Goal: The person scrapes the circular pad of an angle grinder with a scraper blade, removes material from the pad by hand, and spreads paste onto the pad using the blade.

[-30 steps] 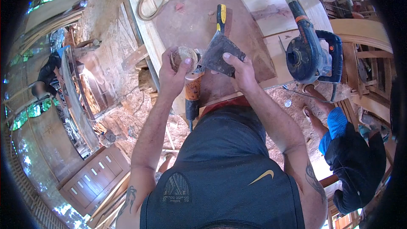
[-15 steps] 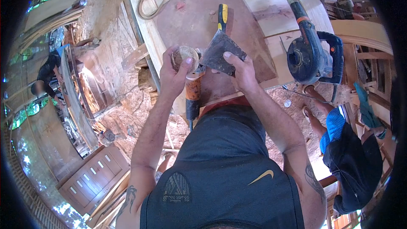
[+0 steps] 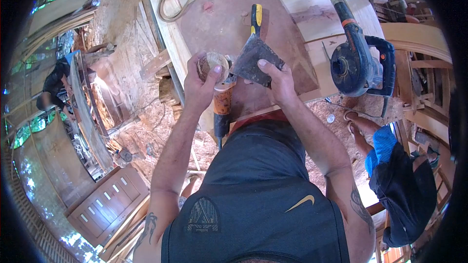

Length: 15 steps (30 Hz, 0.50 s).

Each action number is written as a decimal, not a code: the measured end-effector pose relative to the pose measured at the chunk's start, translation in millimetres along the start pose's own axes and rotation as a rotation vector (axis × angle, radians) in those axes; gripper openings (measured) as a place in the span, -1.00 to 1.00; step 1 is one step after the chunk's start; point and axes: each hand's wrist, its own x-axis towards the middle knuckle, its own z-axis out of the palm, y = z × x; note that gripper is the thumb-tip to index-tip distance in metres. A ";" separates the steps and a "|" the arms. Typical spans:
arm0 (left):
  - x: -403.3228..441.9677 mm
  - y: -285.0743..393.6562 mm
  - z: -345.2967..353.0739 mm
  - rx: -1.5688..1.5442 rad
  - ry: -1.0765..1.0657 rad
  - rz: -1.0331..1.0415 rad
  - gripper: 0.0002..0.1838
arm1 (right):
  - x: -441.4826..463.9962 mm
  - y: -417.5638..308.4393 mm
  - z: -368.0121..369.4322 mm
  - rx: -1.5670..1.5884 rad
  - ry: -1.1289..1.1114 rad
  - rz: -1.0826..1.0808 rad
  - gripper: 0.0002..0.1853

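Observation:
My left hand [image 3: 201, 83] grips a round, worn disc [image 3: 213, 66], its thumb lying on the face. In my right hand [image 3: 278, 79] is the blade of a wide scraper [image 3: 257, 59], dark with dirt. The scraper's yellow and black handle [image 3: 256, 18] points away from me, and a corner of its blade is close to the disc's right edge; whether they touch I cannot tell. Below the disc, an orange and black power tool [image 3: 222, 102] lies at the near edge of the workbench [image 3: 234, 14], its head partly hidden by the disc.
A blue-black blower [image 3: 350, 67] rests on the bench's right side. Coiled hose [image 3: 168, 0] lies at the far left of the bench. One person [image 3: 404, 185] is at the lower right, another [image 3: 56, 80] at the far left. A panelled wooden door [image 3: 109, 204] is at lower left.
The scraper's handle has tilted slightly to the right; my hands have hardly moved. The person at the lower right has shifted a little left, and their arm has come down.

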 end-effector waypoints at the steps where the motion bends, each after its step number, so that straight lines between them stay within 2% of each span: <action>1: 0.5 -4.4 0.7 -0.015 0.003 0.002 -0.32 | 0.1 0.0 0.2 -0.002 0.007 0.002 -0.57; 8: 0.0 2.5 0.2 0.062 0.013 0.013 -0.32 | -0.7 -1.4 4.4 0.007 0.020 0.007 -0.58; 15: 0.0 1.0 0.1 0.014 -0.007 0.012 -0.33 | -0.4 -0.7 3.2 -0.002 0.018 -0.006 -0.60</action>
